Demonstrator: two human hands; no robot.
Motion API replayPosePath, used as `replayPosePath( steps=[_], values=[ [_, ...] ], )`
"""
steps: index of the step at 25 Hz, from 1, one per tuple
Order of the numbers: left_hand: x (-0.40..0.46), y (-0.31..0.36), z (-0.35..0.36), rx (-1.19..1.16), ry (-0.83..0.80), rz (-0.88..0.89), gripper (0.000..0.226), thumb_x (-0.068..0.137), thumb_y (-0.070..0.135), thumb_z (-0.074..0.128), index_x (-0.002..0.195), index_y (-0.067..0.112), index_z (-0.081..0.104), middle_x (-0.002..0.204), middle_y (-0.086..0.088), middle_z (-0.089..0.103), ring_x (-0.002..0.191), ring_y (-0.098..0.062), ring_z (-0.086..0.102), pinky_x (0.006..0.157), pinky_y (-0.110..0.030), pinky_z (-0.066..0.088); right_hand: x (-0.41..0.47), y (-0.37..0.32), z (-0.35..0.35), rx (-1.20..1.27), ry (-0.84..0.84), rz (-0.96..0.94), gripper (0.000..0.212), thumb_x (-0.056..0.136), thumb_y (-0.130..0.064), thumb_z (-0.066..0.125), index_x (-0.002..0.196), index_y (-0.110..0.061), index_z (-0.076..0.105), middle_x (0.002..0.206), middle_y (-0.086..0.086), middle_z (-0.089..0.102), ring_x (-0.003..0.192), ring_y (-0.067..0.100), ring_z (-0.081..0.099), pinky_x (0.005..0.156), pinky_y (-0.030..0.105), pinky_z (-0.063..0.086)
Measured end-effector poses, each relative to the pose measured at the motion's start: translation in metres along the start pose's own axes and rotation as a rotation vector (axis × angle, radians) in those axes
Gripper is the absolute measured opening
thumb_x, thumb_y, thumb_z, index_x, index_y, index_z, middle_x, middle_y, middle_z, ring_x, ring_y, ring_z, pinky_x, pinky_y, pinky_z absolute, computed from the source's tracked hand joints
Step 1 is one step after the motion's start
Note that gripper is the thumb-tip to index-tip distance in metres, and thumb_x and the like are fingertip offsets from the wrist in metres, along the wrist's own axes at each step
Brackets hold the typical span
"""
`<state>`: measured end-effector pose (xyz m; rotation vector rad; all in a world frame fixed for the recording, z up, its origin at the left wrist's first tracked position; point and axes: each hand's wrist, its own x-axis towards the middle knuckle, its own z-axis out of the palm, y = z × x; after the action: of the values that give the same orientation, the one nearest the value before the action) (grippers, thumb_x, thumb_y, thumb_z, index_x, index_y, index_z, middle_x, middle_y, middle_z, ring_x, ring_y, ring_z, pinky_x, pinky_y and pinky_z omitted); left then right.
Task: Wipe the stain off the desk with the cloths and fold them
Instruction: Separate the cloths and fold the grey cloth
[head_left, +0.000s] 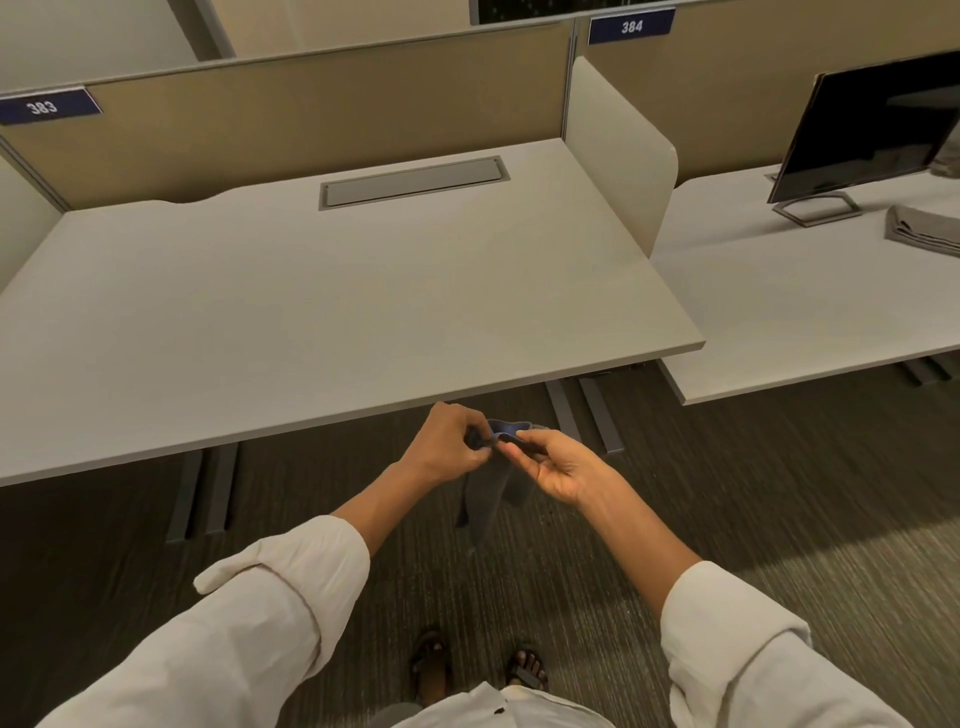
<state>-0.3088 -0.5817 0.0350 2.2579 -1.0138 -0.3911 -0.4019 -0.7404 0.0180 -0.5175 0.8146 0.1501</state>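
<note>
The cloth (493, 480), soft dark grey fabric with a blue edge, hangs limp in the air just in front of the desk (332, 291), over ribbed carpet (779, 493). The left hand (451, 446) and right hand (553, 467) each pinch its bunched top edge. The desk is smooth, pale and rectangular

Tan partitions (291, 130), striped carpet (779, 519) (dim), monitor (872, 124) rt.

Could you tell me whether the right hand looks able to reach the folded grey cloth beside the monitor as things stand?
Probably not: the right hand is pinching the dark cloth, and the folded grey cloth lies well off on the neighbouring desk.
</note>
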Motion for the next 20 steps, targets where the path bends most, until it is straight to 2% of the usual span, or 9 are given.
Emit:
replayPosePath(
  steps=[2, 5, 7, 9, 10, 12, 14, 17, 20],
  values=[
    [0.0, 0.0, -0.003, 0.011, 0.007, -0.003, 0.006, 0.076, 0.015, 0.074, 0.082, 0.016, 0.077, 0.076, 0.002, 0.071, 0.066, -0.013, 0.065, 0.061, -0.025, 0.056, 0.001, -0.001, -0.003, -0.042, 0.012, 0.024, 0.028, 0.089, 0.003, 0.061, 0.117, 0.001, 0.059, 0.115, 0.029, 0.066, 0.095, 0.035, 0.072, 0.062, 0.034, 0.063],
    [0.003, 0.003, -0.018, 0.037, -0.061, 0.047, 0.009, 0.074, 0.012, 0.069, 0.077, 0.017, 0.076, 0.064, 0.005, 0.068, 0.052, -0.005, 0.056, 0.05, -0.015, 0.042, 0.007, -0.004, -0.011, -0.517, 0.17, -0.004, 0.039, 0.081, -0.017, 0.075, 0.116, -0.005, 0.062, 0.101, 0.014, 0.075, 0.084, 0.024, 0.074, 0.056, 0.027, 0.059],
    [0.005, 0.007, -0.029, 0.074, -0.108, 0.085, 0.009, 0.071, 0.012, 0.069, 0.075, 0.015, 0.076, 0.056, 0.008, 0.063, 0.047, -0.003, 0.05, 0.047, -0.013, 0.037, 0.019, -0.008, -0.015, -0.88, 0.309, -0.12, 0.064, 0.072, -0.03, 0.082, 0.126, -0.01, 0.055, 0.11, 0.009, 0.069, 0.087, 0.018, 0.07, 0.06, 0.028, 0.057],
    [0.007, 0.012, -0.037, 0.109, -0.164, 0.111, 0.007, 0.069, 0.013, 0.069, 0.073, 0.015, 0.074, 0.053, 0.009, 0.059, 0.046, -0.003, 0.049, 0.046, -0.013, 0.036, 0.03, -0.014, -0.011, -1.202, 0.389, -0.273, 0.088, 0.064, -0.039, 0.083, 0.137, -0.012, 0.041, 0.125, 0.012, 0.058, 0.104, 0.026, 0.063, 0.07, 0.035, 0.057],
    [0.007, 0.015, -0.04, 0.12, -0.197, 0.117, 0.005, 0.068, 0.013, 0.069, 0.07, 0.016, 0.072, 0.053, 0.008, 0.058, 0.046, -0.004, 0.048, 0.046, -0.013, 0.036, 0.035, -0.019, -0.007, -1.388, 0.408, -0.335, 0.091, 0.062, -0.044, 0.08, 0.137, -0.012, 0.04, 0.129, 0.013, 0.055, 0.111, 0.031, 0.059, 0.078, 0.041, 0.057],
    [0.007, 0.018, -0.046, 0.143, -0.255, 0.125, 0.006, 0.068, 0.013, 0.069, 0.065, 0.018, 0.067, 0.055, 0.008, 0.059, 0.047, -0.004, 0.049, 0.046, -0.011, 0.036, 0.043, -0.026, 0.005, -1.751, 0.438, -0.413, 0.08, 0.062, -0.05, 0.076, 0.129, -0.013, 0.051, 0.121, 0.011, 0.059, 0.107, 0.031, 0.061, 0.083, 0.043, 0.057],
    [0.005, 0.017, -0.05, 0.169, -0.295, 0.12, 0.009, 0.068, 0.012, 0.069, 0.064, 0.019, 0.066, 0.06, 0.004, 0.065, 0.048, -0.004, 0.051, 0.048, -0.01, 0.038, 0.049, -0.031, 0.018, -1.952, 0.447, -0.486, 0.065, 0.063, -0.049, 0.077, 0.115, -0.014, 0.06, 0.107, 0.007, 0.064, 0.097, 0.028, 0.064, 0.079, 0.04, 0.058],
    [-0.002, 0.008, -0.057, 0.164, -0.289, 0.077, 0.008, 0.068, 0.01, 0.068, 0.063, 0.016, 0.066, 0.067, -0.004, 0.07, 0.048, -0.005, 0.051, 0.048, -0.011, 0.04, 0.057, -0.039, 0.028, -1.966, 0.316, -0.519, 0.049, 0.069, -0.041, 0.076, 0.112, -0.022, 0.062, 0.111, 0.005, 0.065, 0.097, 0.025, 0.064, 0.082, 0.04, 0.058],
    [-0.014, -0.007, -0.064, 0.117, -0.199, 0.033, 0.011, 0.066, 0.005, 0.066, 0.062, 0.015, 0.066, 0.061, -0.001, 0.066, 0.048, -0.004, 0.05, 0.047, -0.012, 0.038, 0.061, -0.052, 0.021, -1.874, 0.048, -0.39, 0.028, 0.081, -0.018, 0.061, 0.106, -0.029, 0.066, 0.117, 0.001, 0.063, 0.098, 0.021, 0.061, 0.077, 0.033, 0.058]
  ],
)
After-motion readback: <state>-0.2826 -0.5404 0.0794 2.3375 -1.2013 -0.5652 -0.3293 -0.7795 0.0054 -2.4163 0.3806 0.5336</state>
